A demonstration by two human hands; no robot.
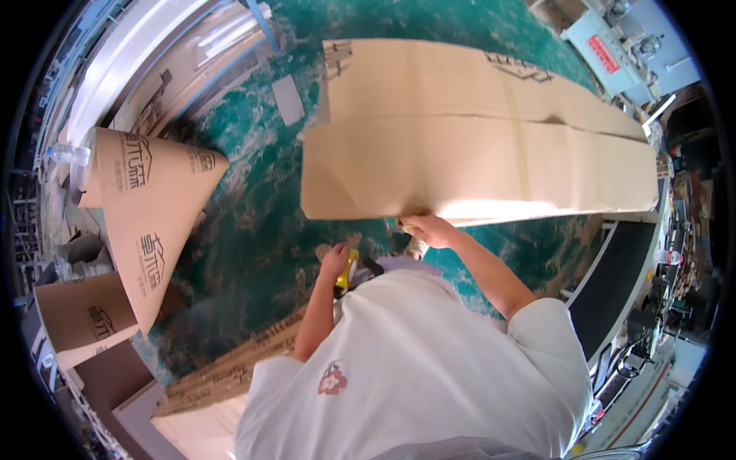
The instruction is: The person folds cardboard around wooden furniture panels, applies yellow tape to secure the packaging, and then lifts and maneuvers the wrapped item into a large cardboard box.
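One left hand [333, 263], fingers curled round a yellow roll-shaped thing [349, 271], right hand [429, 229] at a long tan cardboard box's [475, 165] near edge, can't tell if those fingers pinch tbh

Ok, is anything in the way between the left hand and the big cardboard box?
Nothing visible: green floor shows in the gap between the left hand, which holds a yellow item, and the big cardboard box. The right hand is at the box's near edge, farther right.
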